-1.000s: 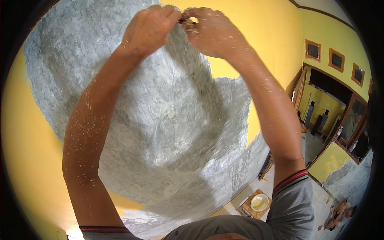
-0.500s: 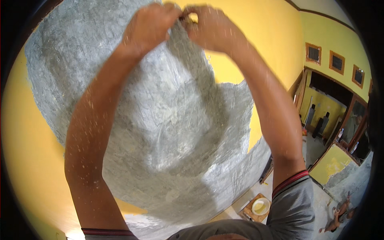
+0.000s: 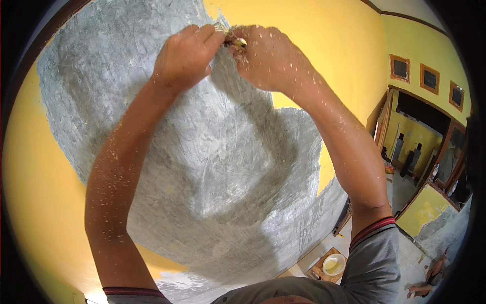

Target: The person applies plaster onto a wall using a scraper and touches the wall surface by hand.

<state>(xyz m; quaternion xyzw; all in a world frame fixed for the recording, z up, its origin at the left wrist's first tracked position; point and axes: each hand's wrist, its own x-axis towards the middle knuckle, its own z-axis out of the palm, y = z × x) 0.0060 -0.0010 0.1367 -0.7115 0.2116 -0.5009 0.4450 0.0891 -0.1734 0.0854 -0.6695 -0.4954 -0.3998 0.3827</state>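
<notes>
Yellow-painted wall (image 3: 324, 40) fills most of what faces me, from 9 o'clock round past 12, with a broad bare grey patch (image 3: 223, 152) through its middle. I judge the step in hand to be scraping paint along that patch's upper edge. Both of my hands meet near 12 o'clock: my right hand (image 3: 271, 58), just past 12, is curled closed round a small tool (image 3: 235, 42), while my left hand (image 3: 186, 58), at 11, looks to have its bent fingers closed on the tool's other end. My knuckles hide most of it, so I can't tell its exact shape. The next move, I'd say, calls for steady pressure from both hands, the edge kept low against the paint.

The patch is scratched and streaked, with a ragged border; a yellow strip (image 3: 326, 169) stands out at 3, and a whitish area (image 3: 182, 286) at 7. Pale flecks dot both my forearms.

Around the room, small framed openings (image 3: 430, 79) sit at 2 o'clock, a doorway (image 3: 416, 133) at 3, a partly visible person (image 3: 436, 273) at 4, and a pale bowl (image 3: 334, 264) on a brown board (image 3: 318, 269) at 5.
</notes>
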